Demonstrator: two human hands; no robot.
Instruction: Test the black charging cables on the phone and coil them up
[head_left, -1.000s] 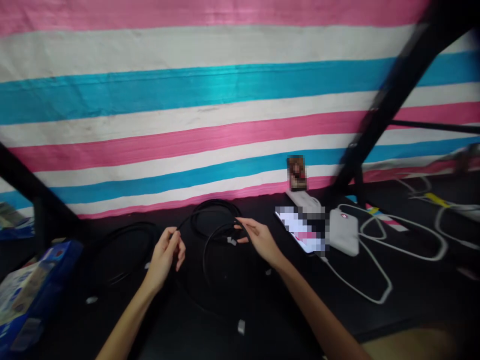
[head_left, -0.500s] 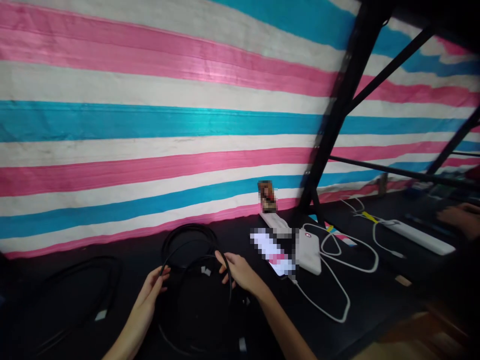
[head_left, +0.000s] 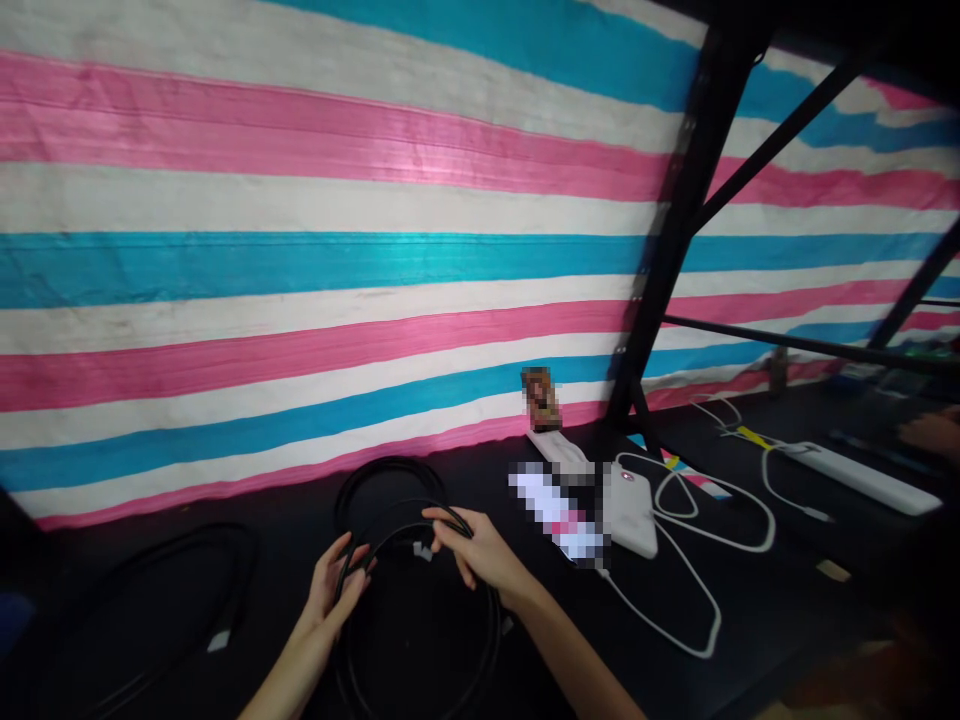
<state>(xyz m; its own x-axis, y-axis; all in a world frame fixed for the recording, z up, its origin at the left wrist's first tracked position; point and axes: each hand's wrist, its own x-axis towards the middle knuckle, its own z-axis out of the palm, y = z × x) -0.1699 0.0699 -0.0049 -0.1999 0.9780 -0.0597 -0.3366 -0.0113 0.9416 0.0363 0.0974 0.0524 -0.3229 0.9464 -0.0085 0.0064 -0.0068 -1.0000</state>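
Note:
A coiled black cable (head_left: 491, 640) hangs in loops between my two hands over the dark table. My left hand (head_left: 335, 585) is closed around the left side of the loops, thumb towards me. Across the upper right of the coil, my right hand (head_left: 474, 548) grips the cable with its fingers bent over it. Behind my hands lies another black cable coil (head_left: 390, 465), partly covered by the held one. A small white tag (head_left: 422, 550) shows through the loop.
Another black coil (head_left: 244, 560) with a white tag lies left. To the right are a lit phone (head_left: 559, 515), a white power bank (head_left: 631, 510), white cords and a white power strip (head_left: 862, 475). Black frame bars (head_left: 667, 240) stand before a striped sheet (head_left: 300, 270). Someone's hand (head_left: 930, 432) shows far right.
My left hand has moved right and closed further round the loops. My right hand now bends more over the coil. The view has shifted slightly, moving the background things right.

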